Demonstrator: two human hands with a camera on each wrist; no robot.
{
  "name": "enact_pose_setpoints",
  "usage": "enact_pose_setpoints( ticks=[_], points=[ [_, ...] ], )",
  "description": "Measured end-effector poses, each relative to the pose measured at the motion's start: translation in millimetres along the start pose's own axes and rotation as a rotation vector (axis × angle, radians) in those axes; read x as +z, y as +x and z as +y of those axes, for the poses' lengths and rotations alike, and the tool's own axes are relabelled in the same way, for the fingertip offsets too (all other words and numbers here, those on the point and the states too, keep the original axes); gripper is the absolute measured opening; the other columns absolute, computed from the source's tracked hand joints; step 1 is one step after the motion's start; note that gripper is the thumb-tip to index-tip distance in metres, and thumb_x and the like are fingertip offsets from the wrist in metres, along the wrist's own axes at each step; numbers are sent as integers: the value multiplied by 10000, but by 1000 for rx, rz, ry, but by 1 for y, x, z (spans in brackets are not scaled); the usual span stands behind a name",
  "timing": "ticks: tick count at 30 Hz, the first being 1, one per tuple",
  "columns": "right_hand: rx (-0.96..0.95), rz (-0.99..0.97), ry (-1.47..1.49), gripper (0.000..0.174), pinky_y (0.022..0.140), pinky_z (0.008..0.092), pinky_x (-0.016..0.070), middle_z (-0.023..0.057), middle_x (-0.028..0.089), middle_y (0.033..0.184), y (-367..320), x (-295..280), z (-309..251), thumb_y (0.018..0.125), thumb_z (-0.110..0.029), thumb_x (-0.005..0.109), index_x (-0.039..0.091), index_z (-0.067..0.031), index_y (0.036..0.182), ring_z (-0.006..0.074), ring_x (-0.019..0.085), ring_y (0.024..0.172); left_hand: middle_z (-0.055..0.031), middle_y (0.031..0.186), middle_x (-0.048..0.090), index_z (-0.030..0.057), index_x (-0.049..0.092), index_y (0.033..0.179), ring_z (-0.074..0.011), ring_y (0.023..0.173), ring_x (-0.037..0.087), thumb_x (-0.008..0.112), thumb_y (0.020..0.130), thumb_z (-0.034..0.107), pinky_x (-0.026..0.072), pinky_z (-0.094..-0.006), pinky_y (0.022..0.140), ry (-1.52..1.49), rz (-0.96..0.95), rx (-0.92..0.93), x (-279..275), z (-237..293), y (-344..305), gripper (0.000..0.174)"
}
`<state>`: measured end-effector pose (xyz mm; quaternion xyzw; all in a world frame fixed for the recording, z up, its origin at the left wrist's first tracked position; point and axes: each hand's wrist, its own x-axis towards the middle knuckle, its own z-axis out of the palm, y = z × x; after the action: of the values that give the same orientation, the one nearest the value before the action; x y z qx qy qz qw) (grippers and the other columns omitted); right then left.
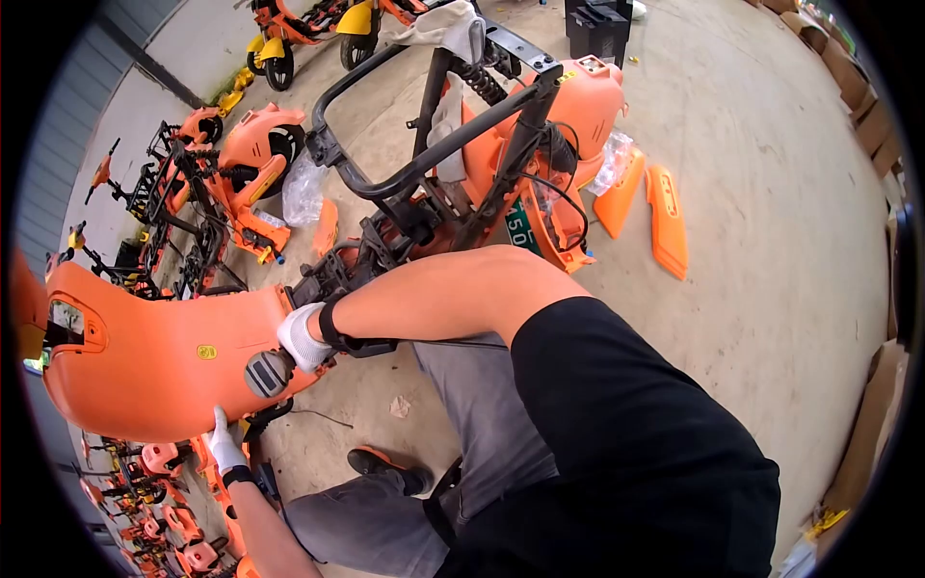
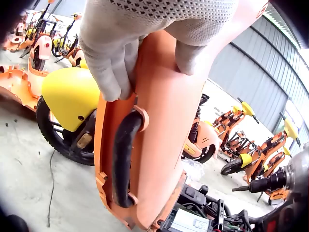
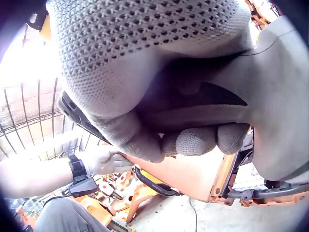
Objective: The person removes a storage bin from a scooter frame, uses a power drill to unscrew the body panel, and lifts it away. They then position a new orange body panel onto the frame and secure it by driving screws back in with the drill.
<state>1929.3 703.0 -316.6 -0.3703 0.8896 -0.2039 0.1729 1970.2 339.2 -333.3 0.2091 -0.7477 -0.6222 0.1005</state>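
A large orange body panel [image 1: 164, 356] lies across the left of the head view. My left hand [image 1: 224, 445] grips its lower edge; in the left wrist view the fingers and thumb of that hand [image 2: 149, 34] straddle the panel [image 2: 166, 125], above a curved black bar [image 2: 124, 154]. My right hand [image 1: 303, 337] is at the panel's right end, holding a power driver [image 1: 268, 373]. The right wrist view shows this hand's fingers [image 3: 195, 141] curled round the driver's handle [image 3: 193, 113]. The driver's bit [image 2: 240, 188] points left in the left wrist view.
A black bare frame [image 1: 414, 173] with an orange rear body stands ahead. Two orange side pieces [image 1: 667, 222] lie on the concrete floor right of it. Partly stripped scooters [image 1: 193, 193] stand at the left, with cardboard boxes [image 1: 867, 424] along the right edge.
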Motion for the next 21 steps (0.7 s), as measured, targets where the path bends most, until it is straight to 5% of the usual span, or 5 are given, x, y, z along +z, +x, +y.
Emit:
enact_pose_setpoints(
  ticks=[1, 9, 12, 19, 21],
  points=[
    [-4, -4, 5, 254, 658, 387, 521, 138, 687, 813, 2, 2, 2, 656, -214, 678, 713, -66, 860, 279, 673, 772, -47, 1097, 612, 111, 520, 1245, -186, 867, 611, 701, 862, 298, 485, -316, 653, -14, 56, -15, 3, 3, -7, 464],
    [-87, 66, 78, 265, 565, 375, 524, 122, 676, 685, -20, 4, 9, 701, -308, 657, 703, -56, 770, 239, 664, 602, -82, 1157, 600, 112, 499, 1274, -217, 963, 636, 665, 876, 359, 539, -328, 714, 100, -81, -76, -11, 2, -6, 497],
    [-73, 71, 179, 197, 508, 345, 522, 100, 659, 621, 8, 28, 33, 690, -256, 677, 703, -62, 679, 190, 640, 531, -69, 1191, 597, 13, 596, 1154, -168, 978, 616, 655, 882, 346, 528, -321, 781, 157, -36, 138, -13, -9, -1, 433],
    [-76, 103, 428, 308, 596, 321, 518, 79, 692, 755, 0, 12, 42, 736, -266, 696, 689, -13, 912, 131, 629, 608, -107, 1071, 658, -46, 596, 1125, -169, 936, 626, 688, 861, 173, 505, -290, 815, -24, 10, 147, 4, -5, -5, 356],
    [141, -36, 497, 289, 545, 283, 497, 59, 667, 712, 4, 3, 45, 731, -247, 728, 688, -18, 902, 95, 596, 589, -107, 1047, 668, -74, 590, 1113, -168, 924, 634, 715, 836, 175, 507, -289, 814, -5, -2, 222, 6, -4, -9, 393]
  ],
)
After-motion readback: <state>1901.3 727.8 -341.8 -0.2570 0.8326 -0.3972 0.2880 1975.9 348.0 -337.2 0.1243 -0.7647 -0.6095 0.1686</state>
